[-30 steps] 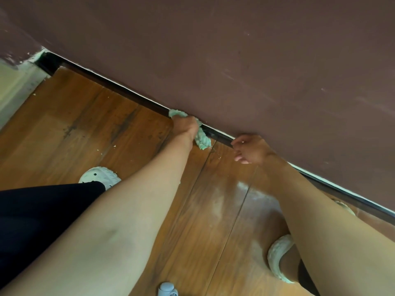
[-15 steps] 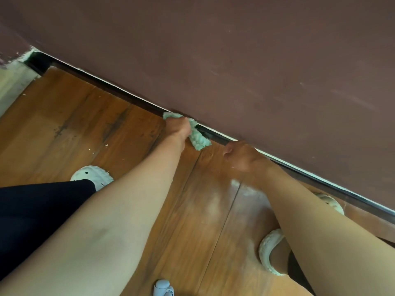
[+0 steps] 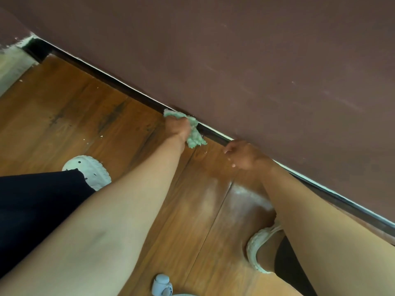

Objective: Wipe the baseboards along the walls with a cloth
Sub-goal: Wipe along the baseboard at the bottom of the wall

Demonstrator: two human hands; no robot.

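Note:
A dark baseboard [image 3: 119, 85] runs diagonally from upper left to lower right, between the maroon wall [image 3: 235, 60] and the wooden floor [image 3: 64, 114]. My left hand [image 3: 177, 127] grips a crumpled pale green cloth [image 3: 194, 136] and presses it against the baseboard near the middle of the view. Part of the cloth hangs down onto the floor to the right of the hand. My right hand [image 3: 245, 154] sits a short way to the right, close to the baseboard, with fingers loosely curled and holding nothing.
My feet in white perforated clogs stand on the floor, one at the left [image 3: 89, 169] and one at the lower right [image 3: 258, 244]. A small pale blue object [image 3: 161, 285] lies at the bottom edge. The baseboard ends at a corner beside a pale surface [image 3: 10, 65]. Small crumbs dot the floor.
The left hand has slid the cloth slightly leftward along the baseboard. The right hand has stayed beside the baseboard, its fingers curling in a little. The view has drifted slightly.

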